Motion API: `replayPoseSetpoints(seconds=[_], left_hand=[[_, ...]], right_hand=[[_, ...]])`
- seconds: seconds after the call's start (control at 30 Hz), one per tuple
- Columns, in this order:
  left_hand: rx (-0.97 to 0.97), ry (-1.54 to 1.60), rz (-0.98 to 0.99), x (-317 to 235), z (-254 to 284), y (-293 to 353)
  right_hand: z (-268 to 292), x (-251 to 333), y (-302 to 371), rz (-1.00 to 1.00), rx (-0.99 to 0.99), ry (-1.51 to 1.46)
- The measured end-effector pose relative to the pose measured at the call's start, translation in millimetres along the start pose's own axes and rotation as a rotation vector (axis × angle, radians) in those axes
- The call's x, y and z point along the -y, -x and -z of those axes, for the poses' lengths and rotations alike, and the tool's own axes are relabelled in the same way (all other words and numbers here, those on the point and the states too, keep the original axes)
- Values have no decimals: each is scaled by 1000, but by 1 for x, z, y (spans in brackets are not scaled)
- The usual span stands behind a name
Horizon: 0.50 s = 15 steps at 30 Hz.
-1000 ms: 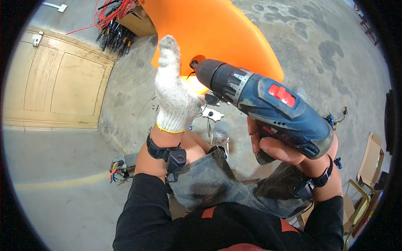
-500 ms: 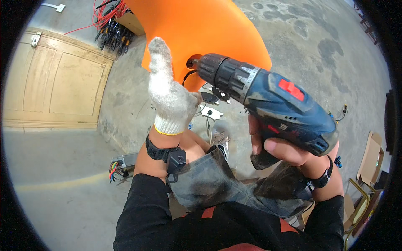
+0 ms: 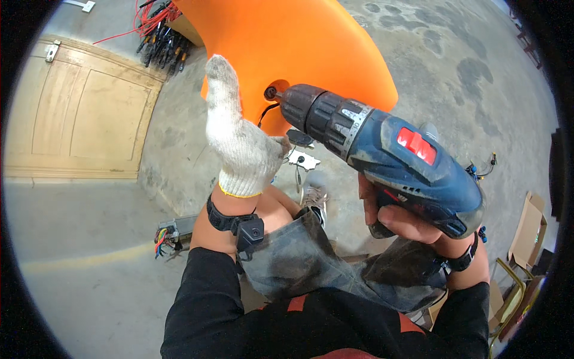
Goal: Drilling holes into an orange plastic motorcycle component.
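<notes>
My right hand (image 3: 406,221), without a glove, is wrapped round the handle of a blue and black cordless drill (image 3: 412,155) with a red switch on top. The drill's chuck points up and left, and its bit reaches into a round recess (image 3: 274,91) in a large, curved orange plastic shell (image 3: 305,45). A short black cable (image 3: 267,112) comes out beside the recess. My left hand (image 3: 242,134), in a white knitted glove, is against the shell's lower left side. Its index finger is stretched upward and the thumb points right; the other fingers are mostly hidden.
A pale wooden door panel (image 3: 89,113) is at the left. Red cable (image 3: 158,21) and dark rods are heaped behind the shell. A metal unit with coloured wires (image 3: 170,233) is by my left forearm. White and black parts (image 3: 303,159) lie below; cardboard (image 3: 529,230) is at right.
The drill has tilted slightly, its rear shifting a little down, with the bit still at the recess. The shell's right side has shifted slightly right and down; my left hand has moved slightly left.
</notes>
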<state>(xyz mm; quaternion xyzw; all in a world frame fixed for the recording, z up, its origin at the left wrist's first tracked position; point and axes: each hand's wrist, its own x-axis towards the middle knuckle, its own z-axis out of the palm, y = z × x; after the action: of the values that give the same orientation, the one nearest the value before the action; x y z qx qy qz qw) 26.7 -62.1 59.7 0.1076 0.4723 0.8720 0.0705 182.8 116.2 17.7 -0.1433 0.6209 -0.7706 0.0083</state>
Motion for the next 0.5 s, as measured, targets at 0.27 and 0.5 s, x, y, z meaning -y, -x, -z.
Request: replayPoseSetpoints(seconds=[0.27,0.5], left_hand=[[76,32,52,-4,-1,0],[44,-365,-230,7,11,-2]], right_hand=[[8,21,-8,-68,100,57],[6,24,-6,-93,76,-38]])
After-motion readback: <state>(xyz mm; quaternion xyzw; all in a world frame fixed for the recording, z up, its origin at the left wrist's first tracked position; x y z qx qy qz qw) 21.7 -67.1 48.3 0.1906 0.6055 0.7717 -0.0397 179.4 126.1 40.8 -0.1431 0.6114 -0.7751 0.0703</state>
